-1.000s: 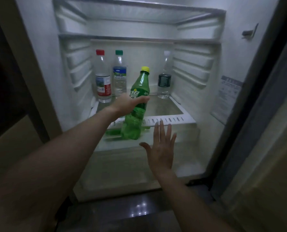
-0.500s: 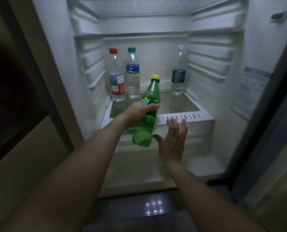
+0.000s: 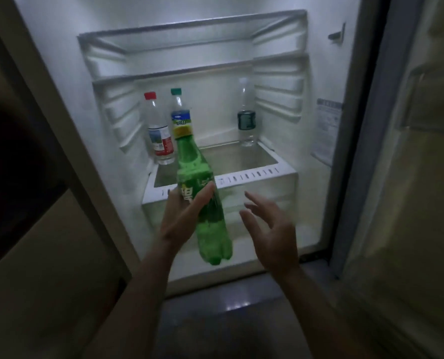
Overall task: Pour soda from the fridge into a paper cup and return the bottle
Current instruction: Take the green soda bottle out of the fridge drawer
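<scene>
On the shelf [image 3: 254, 174] at mid-frame, a red-capped bottle [image 3: 158, 133] and a green-capped bottle [image 3: 179, 110] crowd the left rear corner. A dark-labelled bottle [image 3: 246, 120] stands at the right rear, leaving an open gap between them. The soda bottle [image 3: 205, 203], gripped in the left hand [image 3: 182, 218], hangs before the shelf's left front and screens that side.

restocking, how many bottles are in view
4. On the fridge shelf: red-capped clear bottle at left, green-capped clear bottle beside it, dark-labelled clear bottle at right. The left hand holds the green plastic soda bottle.
</scene>
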Available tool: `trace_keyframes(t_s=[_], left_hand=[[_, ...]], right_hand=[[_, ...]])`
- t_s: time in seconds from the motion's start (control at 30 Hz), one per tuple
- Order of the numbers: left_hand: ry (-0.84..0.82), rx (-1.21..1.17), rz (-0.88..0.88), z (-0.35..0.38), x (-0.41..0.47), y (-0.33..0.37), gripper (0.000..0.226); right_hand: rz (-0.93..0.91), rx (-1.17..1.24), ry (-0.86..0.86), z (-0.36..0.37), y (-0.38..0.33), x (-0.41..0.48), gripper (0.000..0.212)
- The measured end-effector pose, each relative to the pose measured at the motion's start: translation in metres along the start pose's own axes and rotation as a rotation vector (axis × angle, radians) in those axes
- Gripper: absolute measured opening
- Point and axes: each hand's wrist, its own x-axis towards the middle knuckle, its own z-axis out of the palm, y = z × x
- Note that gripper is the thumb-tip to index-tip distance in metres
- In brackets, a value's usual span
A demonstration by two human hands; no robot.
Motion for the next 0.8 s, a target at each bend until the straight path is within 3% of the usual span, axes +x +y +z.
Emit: trace_keyframes(t_s=[0.23,0.33,0.43,0.53,0.8], left_hand=[[0.048,0.130,0.052,-0.009,-0.066,0.010,0.052],[0.138,0.154,0.072,-0.009,-0.093,0.015,0.034],[0.207,0.135,0.060,-0.007,-0.116,0.025,0.047],[0.257,0.123,0.049,-0.004,-0.137,0.034,0.040],[0.327,0.154,0.033,-0.002,-0.186,0.060,0.056]], right_hand=[[-0.024,0.099,-0.062,-0.020,-0.028,-0.022,0.033],[0.010,0.160,-0.090,-0.024,-0.033,-0.034,0.034],[-0.007,0.264,-0.214,-0.021,-0.043,-0.052,0.041],[-0.004,0.367,-0.317,-0.016,-0.057,-0.073,0.046],[0.024,0.415,-0.364,-0.025,-0.103,-0.116,0.049]])
